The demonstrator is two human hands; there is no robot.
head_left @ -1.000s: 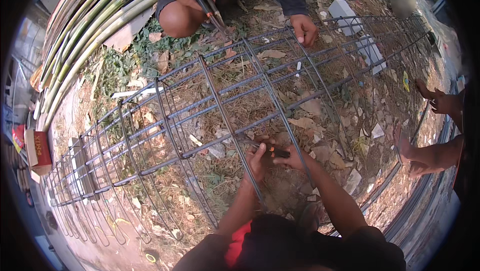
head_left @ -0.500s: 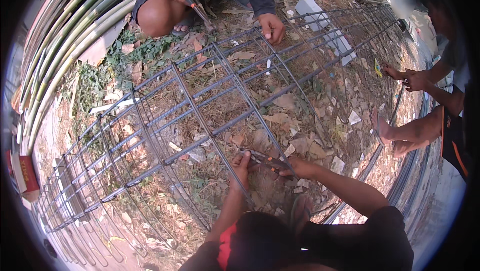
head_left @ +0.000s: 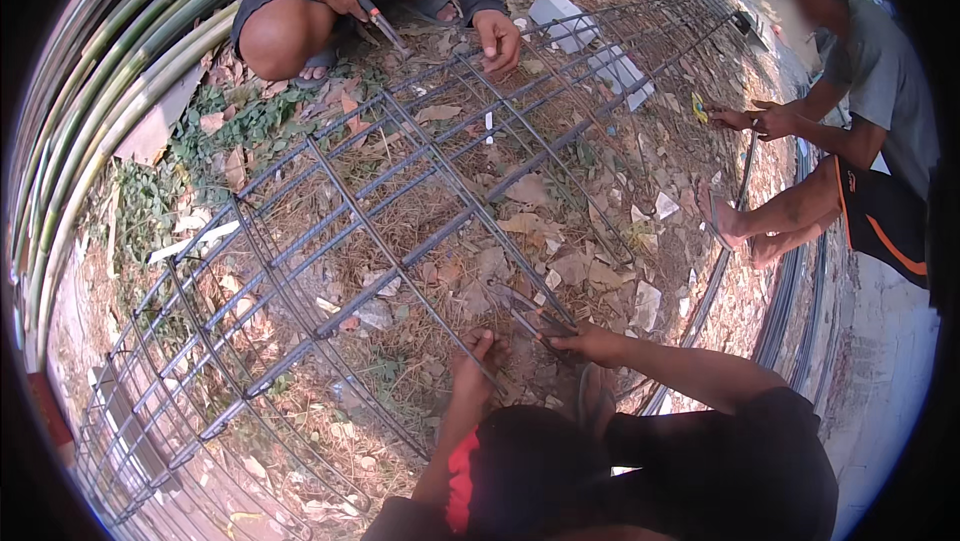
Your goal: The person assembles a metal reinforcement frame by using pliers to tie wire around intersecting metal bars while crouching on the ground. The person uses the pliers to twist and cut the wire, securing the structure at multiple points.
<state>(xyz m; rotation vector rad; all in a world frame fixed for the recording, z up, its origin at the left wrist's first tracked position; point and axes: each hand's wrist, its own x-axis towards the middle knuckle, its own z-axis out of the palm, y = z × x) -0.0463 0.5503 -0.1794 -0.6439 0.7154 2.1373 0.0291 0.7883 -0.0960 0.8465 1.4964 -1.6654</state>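
My right hand [head_left: 592, 343] is closed round the handles of a pair of pincers [head_left: 528, 313], whose jaws point up and left. Just left of it, my left hand [head_left: 478, 359] is held with thumb and fingers pressed together; what they hold, if anything, is too small to name. The leg of a bent steel stirrup passes beside this hand. Both hands are on the near side of a long rebar cage [head_left: 440, 166], made of lengthwise ribbed bars and several cross stirrups, running from lower left to upper right.
Opposite, a co-worker holds pincers [head_left: 378, 21] and rests a hand [head_left: 497, 41] at the cage. Another person [head_left: 850, 101] sits at right, holding a small yellow thing [head_left: 699, 107]. Concrete blocks [head_left: 563, 21] lie under the cage. Bamboo poles [head_left: 120, 71] lie left; stones and leaves litter the ground.
My left hand has come down, away from the pincers' jaws. The pincers stay in my right hand, their jaws slightly higher. The view has shifted, showing more of the person at right.
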